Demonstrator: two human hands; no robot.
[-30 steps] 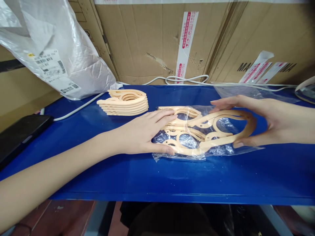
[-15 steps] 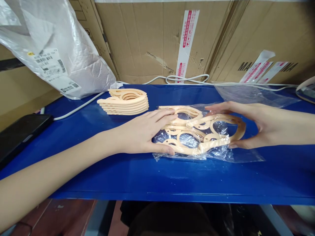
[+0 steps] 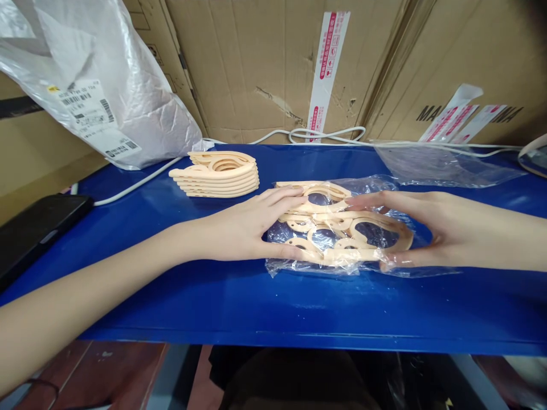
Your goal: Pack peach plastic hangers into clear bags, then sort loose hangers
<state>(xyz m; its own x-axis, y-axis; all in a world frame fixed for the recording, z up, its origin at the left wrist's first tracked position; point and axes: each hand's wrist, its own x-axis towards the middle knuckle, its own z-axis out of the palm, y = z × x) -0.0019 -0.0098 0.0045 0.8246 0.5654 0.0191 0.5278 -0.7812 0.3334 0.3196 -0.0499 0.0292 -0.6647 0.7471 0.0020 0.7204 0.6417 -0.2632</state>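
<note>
Our left hand [image 3: 250,228] clasps one end of the clear bag [image 3: 372,183], seemingly to steady it. Our right hand [image 3: 448,225] spans the hangers [image 3: 342,258] opposite, likely keeping them together. They lie between our hands; a hanger stack [image 3: 217,176] sits beyond our left.

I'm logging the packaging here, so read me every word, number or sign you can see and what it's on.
"MA", then "NA": right cardboard box, lettering between covered by tape strips.
Those strips and the middle box tape: characters, too small to quote.
Parcel label: print and barcodes, too blurred.
Bagged beige pieces: none visible.
</note>
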